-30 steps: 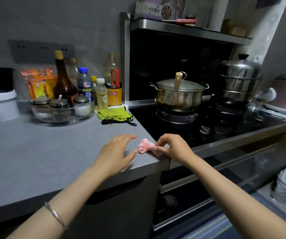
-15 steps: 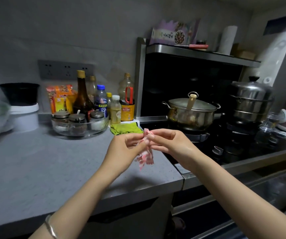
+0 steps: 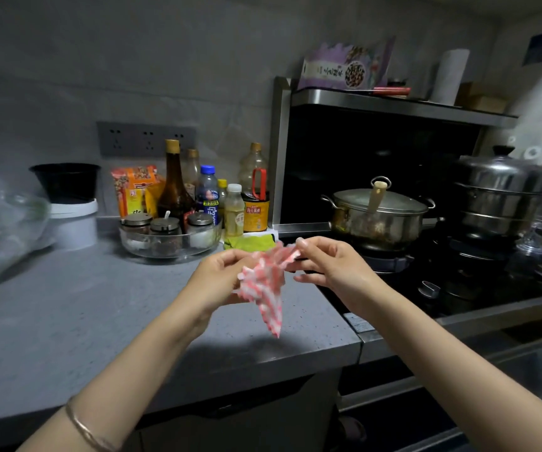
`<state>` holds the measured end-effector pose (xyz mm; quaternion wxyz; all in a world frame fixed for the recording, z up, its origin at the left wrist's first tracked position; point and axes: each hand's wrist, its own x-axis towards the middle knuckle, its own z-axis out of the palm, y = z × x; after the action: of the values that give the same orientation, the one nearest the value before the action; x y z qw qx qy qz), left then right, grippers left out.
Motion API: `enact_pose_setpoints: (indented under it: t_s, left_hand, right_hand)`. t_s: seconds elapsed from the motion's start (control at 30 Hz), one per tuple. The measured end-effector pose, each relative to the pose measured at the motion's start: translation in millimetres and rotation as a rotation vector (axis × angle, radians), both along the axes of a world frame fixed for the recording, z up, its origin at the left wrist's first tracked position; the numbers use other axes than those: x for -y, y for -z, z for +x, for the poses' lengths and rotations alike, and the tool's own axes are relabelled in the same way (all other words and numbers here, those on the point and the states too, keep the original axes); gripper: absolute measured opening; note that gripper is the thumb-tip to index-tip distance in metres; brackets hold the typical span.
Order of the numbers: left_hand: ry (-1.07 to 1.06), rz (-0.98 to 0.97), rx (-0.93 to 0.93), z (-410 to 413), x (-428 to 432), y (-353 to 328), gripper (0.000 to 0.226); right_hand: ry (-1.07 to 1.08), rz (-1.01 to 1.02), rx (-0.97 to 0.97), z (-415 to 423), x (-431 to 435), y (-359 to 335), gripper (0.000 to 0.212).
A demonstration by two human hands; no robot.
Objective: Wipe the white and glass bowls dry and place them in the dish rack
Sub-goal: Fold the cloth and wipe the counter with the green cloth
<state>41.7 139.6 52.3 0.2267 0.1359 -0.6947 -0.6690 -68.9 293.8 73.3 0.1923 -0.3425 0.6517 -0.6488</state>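
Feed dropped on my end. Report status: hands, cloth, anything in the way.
Left hand grips the red-and-white cloth, right hand pinches its top corner. Cloth hangs clear above the counter. Dish rack not in view. Nothing in the way.

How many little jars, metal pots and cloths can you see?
Lidded jars: 3
Steel pots: 2
Cloths: 2
Total: 7
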Motion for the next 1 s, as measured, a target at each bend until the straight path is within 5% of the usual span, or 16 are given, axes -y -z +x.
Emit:
enact_pose_setpoints:
  t_s: [0.07, 0.17, 0.3, 0.47, 0.67, 0.8, 0.9, 1.0]
  left_hand:
    - [-0.093, 0.037, 0.008, 0.1, 12.5, -0.6, 0.015]
    - [-0.222, -0.181, 0.037, -1.7, 25.3, -1.6, 0.02]
    - [-0.135, -0.437, -0.037, -5.0, 1.9, -10.9, 0.045]
    - [-0.077, -0.537, -0.212, -3.2, -22.4, -22.7, 0.045]
    - [-0.211, -0.5, -0.286, -14.9, -30.9, -24.0, 0.027]
    - [-0.273, -0.466, -0.336, -21.2, -25.3, -27.4, 0.018]
    - [-0.259, -0.437, -0.321, -23.0, -22.7, -29.9, 0.019]
    - [-0.173, -0.345, -0.294, -22.3, -22.2, -33.5, 0.028]
  right_hand:
    - [0.014, -0.012, 0.013, -5.5, -4.9, -6.3, 0.029]
    - [-0.007, -0.007, 0.039, -12.9, -8.8, -16.0, 0.021]
    - [-0.04, 0.0, 0.051, -10.8, -1.5, -27.0, 0.02]
    - [-0.038, -0.006, 0.006, -10.5, 3.3, -39.1, 0.023]
    - [-0.073, -0.068, 0.057, -10.3, 0.6, -40.5, 0.032]
    - [-0.125, 0.074, -0.122, -7.0, -10.1, -41.0, 0.046]
    - [-0.13, 0.167, -0.239, -5.8, -12.3, -34.0, 0.034]
    - [-0.124, 0.075, -0.158, -7.4, -11.4, -33.6, 0.02]
